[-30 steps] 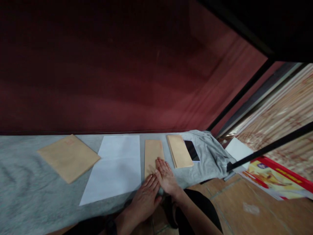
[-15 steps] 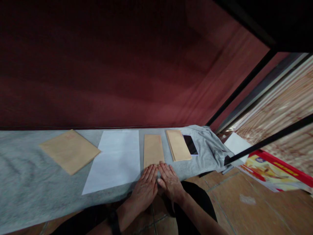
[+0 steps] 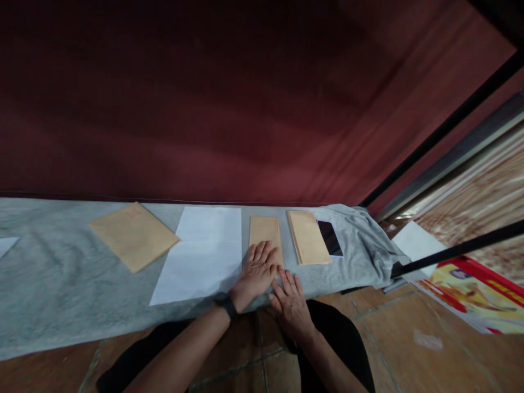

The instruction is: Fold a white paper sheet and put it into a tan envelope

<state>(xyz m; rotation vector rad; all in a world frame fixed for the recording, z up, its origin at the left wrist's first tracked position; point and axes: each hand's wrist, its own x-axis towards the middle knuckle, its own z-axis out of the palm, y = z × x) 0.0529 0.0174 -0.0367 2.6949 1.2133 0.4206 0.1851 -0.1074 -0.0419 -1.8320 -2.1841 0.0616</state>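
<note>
A brown paper envelope [image 3: 264,228] lies on the grey cloth [image 3: 61,295] right in front of me. My left hand [image 3: 259,267], with a dark band at the wrist, rests flat on it and covers its lower left part. Beside it my right hand [image 3: 290,300] lies with fingers stretched at the envelope's near right corner, by the cloth's front edge. Neither hand grips anything. Left of the envelope is a white sheet of paper [image 3: 200,254]. To the right lies a small stack of brown envelopes [image 3: 310,237], partly over or against a dark-screened phone [image 3: 329,238].
A larger brown envelope [image 3: 133,237] overlaps the sheet's left edge. Part of another white paper [image 3: 6,245] shows far left. A dark red wall [image 3: 204,136] rises behind. Black bars [image 3: 462,248] and a red-and-yellow box [image 3: 475,292] are at right, over a tiled floor [image 3: 393,333].
My left hand has slid forward and up the envelope. The right hand stays near its front edge. The view has shifted left, bringing a white paper into sight at far left.
</note>
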